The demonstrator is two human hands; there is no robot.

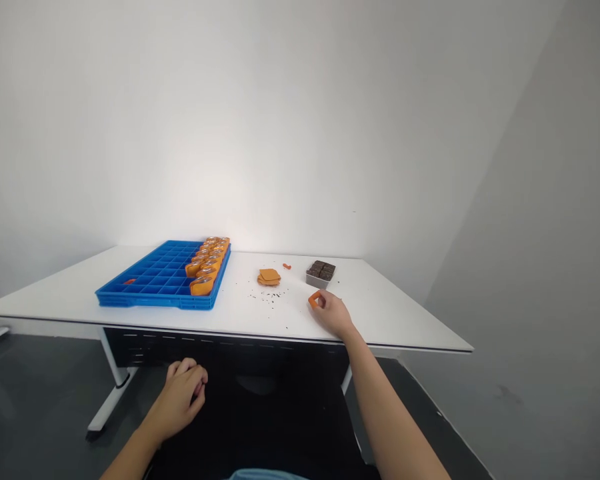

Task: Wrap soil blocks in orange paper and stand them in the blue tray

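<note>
Over the white table's right half, my right hand (333,313) is closed on a small orange piece (314,299), pinched between thumb and fingers. Just behind it sits a clear container (318,282) filled with dark brown blocks (322,269). My left hand (183,393) hangs below the table's front edge with its fingers curled; what they hold, if anything, is hidden. A small stack of orange pieces (269,277) lies mid-table, with dark crumbs in front of it.
On the left of the table (253,320) stands a blue divided tray (155,301). Several orange items with shiny tops (203,286) fill its right side. A red-orange bit (129,281) lies in a front compartment, and another scrap (287,266) near the stack. A wall rises behind.
</note>
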